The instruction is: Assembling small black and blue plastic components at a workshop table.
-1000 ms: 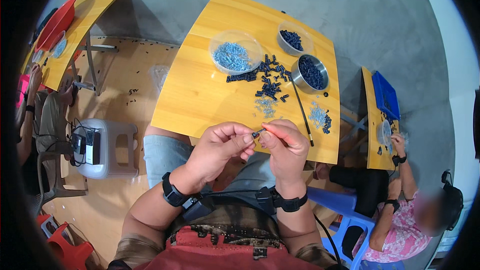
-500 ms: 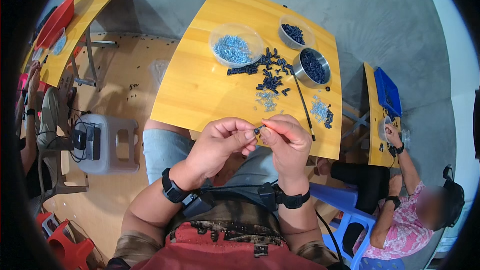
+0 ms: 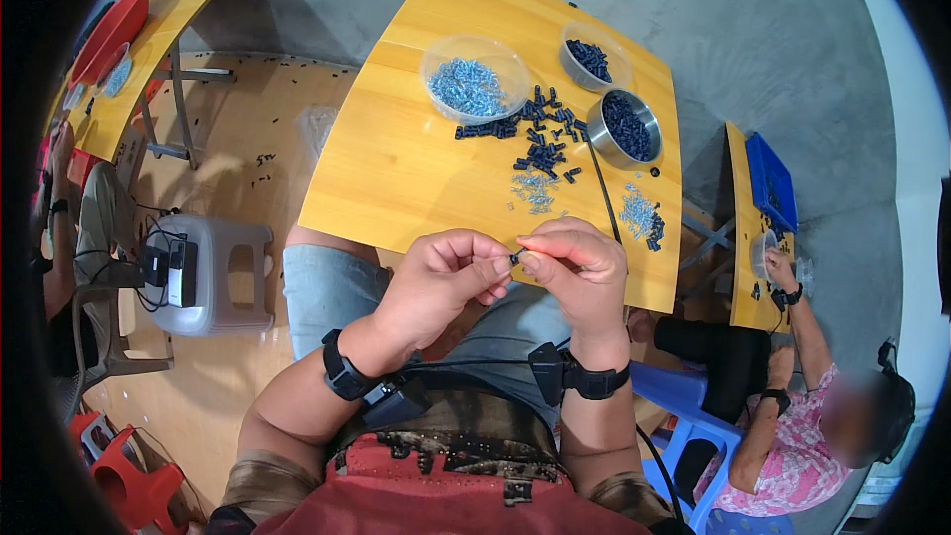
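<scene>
Small dark part [image 3: 516, 256] pinched btwn left hand [image 3: 446, 277] & right hand [image 3: 575, 267] fingertips, apparently.

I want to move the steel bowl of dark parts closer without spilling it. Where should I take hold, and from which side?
Take the steel bowl by its rim, from above on the near side, thumb outside and fingers just inside. It stands upright and open, filled with dark parts, so a level rim grip probably keeps them in. Come in over the black rod lying beside it, clear of the loose dark pieces to its left.
</scene>
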